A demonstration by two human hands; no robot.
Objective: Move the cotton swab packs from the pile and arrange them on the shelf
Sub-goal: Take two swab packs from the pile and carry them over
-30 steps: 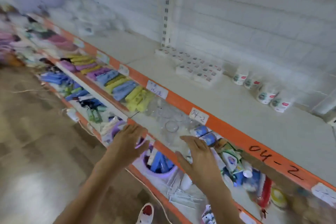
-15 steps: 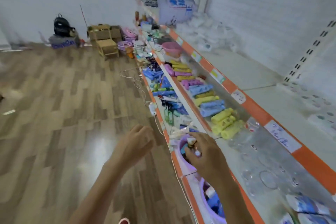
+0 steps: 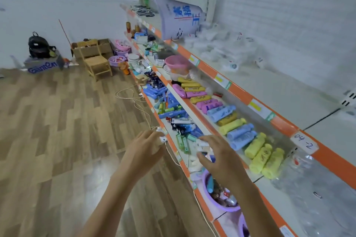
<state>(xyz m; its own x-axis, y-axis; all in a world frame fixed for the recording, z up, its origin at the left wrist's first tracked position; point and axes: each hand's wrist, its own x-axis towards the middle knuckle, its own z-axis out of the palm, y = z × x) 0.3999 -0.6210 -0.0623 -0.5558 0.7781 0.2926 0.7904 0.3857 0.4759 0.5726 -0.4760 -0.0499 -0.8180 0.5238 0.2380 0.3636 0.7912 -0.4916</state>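
A pile of clear and white cotton swab packs [image 3: 221, 48] lies far up the aisle on the white top shelf [image 3: 289, 92], which has an orange front edge. Both hands are well short of the pile. My left hand [image 3: 146, 150] hangs over the floor beside the lowest shelf's edge, fingers apart, holding nothing. My right hand [image 3: 217, 158] hovers over the low shelf of small items, fingers spread and curled, with nothing visibly gripped.
Rolled coloured packs [image 3: 240, 132] fill the middle shelf. A purple basin [image 3: 215, 198] sits under my right wrist. A pink basin [image 3: 176, 62] and a big blue-and-white bag [image 3: 179, 19] stand further up. A cable [image 3: 134, 102] and a wooden chair [image 3: 96, 61] are on the floor.
The view has swung left along the aisle, from the shelf's right part with arranged packs toward the pile. Both hands have moved left with it and stay empty.
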